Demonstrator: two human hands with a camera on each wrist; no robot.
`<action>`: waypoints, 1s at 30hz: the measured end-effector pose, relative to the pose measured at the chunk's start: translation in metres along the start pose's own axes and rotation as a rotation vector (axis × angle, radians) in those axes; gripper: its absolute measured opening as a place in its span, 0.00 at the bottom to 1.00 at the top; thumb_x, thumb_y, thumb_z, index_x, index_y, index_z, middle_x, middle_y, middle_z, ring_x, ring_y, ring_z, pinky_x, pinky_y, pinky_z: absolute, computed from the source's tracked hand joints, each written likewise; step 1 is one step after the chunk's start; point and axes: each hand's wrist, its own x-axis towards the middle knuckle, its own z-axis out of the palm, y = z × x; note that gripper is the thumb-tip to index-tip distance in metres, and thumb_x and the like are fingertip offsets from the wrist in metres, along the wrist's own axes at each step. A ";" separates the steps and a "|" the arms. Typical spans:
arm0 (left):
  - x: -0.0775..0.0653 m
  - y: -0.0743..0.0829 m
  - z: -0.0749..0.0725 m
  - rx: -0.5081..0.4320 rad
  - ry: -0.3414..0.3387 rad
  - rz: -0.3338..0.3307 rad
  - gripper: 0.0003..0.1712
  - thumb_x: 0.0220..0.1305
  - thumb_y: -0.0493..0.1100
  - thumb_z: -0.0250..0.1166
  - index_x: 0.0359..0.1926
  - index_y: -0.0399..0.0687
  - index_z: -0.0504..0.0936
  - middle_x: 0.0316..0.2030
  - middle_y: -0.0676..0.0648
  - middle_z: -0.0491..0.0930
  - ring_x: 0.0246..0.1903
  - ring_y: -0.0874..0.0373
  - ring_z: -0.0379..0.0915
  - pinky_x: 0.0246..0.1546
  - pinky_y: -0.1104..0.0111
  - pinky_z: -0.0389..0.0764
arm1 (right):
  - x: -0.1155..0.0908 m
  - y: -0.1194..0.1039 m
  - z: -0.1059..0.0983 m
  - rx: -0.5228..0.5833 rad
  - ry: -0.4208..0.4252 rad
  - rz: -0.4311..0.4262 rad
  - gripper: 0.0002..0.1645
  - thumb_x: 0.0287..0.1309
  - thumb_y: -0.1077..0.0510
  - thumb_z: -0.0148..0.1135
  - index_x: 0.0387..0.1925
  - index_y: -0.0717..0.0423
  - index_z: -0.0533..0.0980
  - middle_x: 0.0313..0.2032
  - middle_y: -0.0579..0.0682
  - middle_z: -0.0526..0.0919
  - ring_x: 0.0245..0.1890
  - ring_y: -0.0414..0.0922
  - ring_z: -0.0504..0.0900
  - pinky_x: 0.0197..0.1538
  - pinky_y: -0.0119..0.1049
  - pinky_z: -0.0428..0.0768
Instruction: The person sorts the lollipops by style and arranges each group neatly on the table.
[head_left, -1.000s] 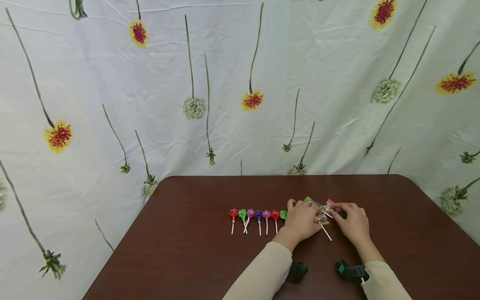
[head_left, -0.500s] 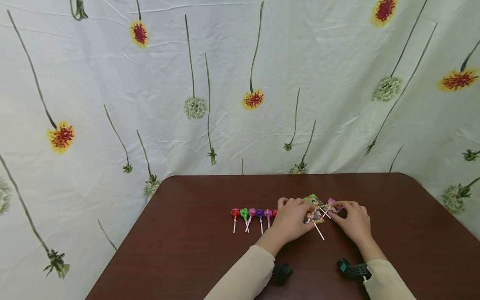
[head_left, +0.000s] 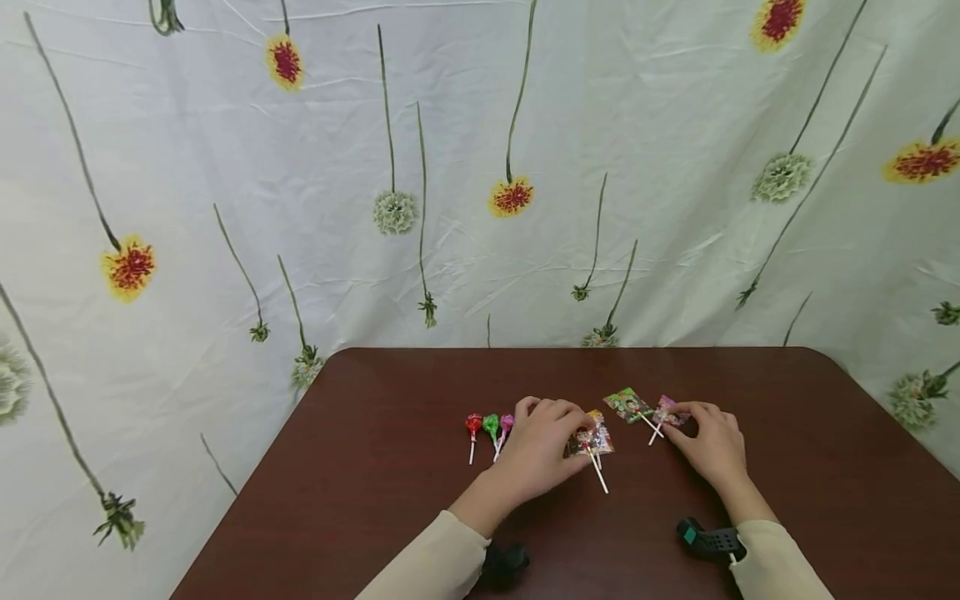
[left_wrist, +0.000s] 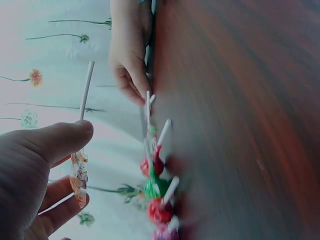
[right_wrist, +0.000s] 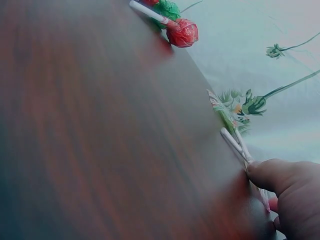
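My left hand (head_left: 536, 446) pinches a flat lollipop in an orange, printed wrapper (head_left: 602, 437) by its stick, close to the candy. In the left wrist view this lollipop (left_wrist: 80, 175) is off the table, its white stick poking out past the thumb. My right hand (head_left: 712, 446) pinches a flat pink-wrapped lollipop (head_left: 664, 412) lying at table level. Beside it lies a flat green-wrapped lollipop (head_left: 627, 403), and their sticks cross. A row of round lollipops, among them a red one (head_left: 473, 423) and a green one (head_left: 491, 425), is partly hidden behind my left hand.
The brown table (head_left: 360, 483) has its far edge against a white flower-print curtain (head_left: 450, 150). In the right wrist view a red round lollipop (right_wrist: 182, 34) marks the near end of the row. Black straps with devices (head_left: 708, 540) are on both wrists.
My left hand has moved left with the orange-wrapped lollipop, away from the green and pink ones, and now covers more of the row. My right hand has stayed at the pink lollipop.
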 end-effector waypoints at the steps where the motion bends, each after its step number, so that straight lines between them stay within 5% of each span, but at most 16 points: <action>1: -0.004 -0.003 -0.002 0.000 0.011 0.010 0.21 0.57 0.59 0.74 0.50 0.63 0.82 0.51 0.60 0.80 0.55 0.62 0.74 0.61 0.54 0.63 | 0.000 0.000 -0.001 0.001 -0.007 0.003 0.25 0.61 0.51 0.66 0.56 0.60 0.76 0.62 0.71 0.71 0.58 0.70 0.65 0.57 0.67 0.64; 10: -0.044 -0.025 -0.018 -0.065 -0.062 0.011 0.20 0.56 0.56 0.74 0.49 0.62 0.82 0.51 0.59 0.80 0.54 0.61 0.75 0.60 0.56 0.68 | 0.002 0.000 -0.003 0.010 -0.011 -0.005 0.25 0.62 0.52 0.62 0.57 0.60 0.76 0.62 0.71 0.70 0.59 0.71 0.63 0.57 0.68 0.62; 18: -0.082 -0.050 -0.021 -0.114 -0.138 0.077 0.19 0.57 0.54 0.74 0.48 0.60 0.83 0.47 0.61 0.81 0.46 0.64 0.74 0.49 0.68 0.76 | -0.002 0.002 0.000 0.030 -0.001 -0.013 0.25 0.60 0.51 0.67 0.55 0.61 0.77 0.61 0.71 0.71 0.58 0.70 0.65 0.57 0.68 0.63; 24: -0.099 -0.065 -0.025 -0.120 -0.152 0.125 0.18 0.55 0.53 0.75 0.47 0.60 0.83 0.45 0.63 0.80 0.42 0.69 0.72 0.49 0.64 0.74 | -0.001 0.002 0.001 0.042 0.013 -0.031 0.24 0.59 0.52 0.69 0.53 0.61 0.78 0.60 0.70 0.73 0.58 0.70 0.67 0.56 0.69 0.64; 30: -0.110 -0.072 -0.028 -0.142 -0.203 0.066 0.19 0.57 0.56 0.74 0.49 0.63 0.82 0.49 0.64 0.79 0.48 0.67 0.73 0.51 0.59 0.68 | -0.001 0.000 0.000 0.046 0.002 -0.023 0.25 0.58 0.54 0.69 0.54 0.63 0.77 0.63 0.70 0.73 0.61 0.70 0.66 0.58 0.70 0.62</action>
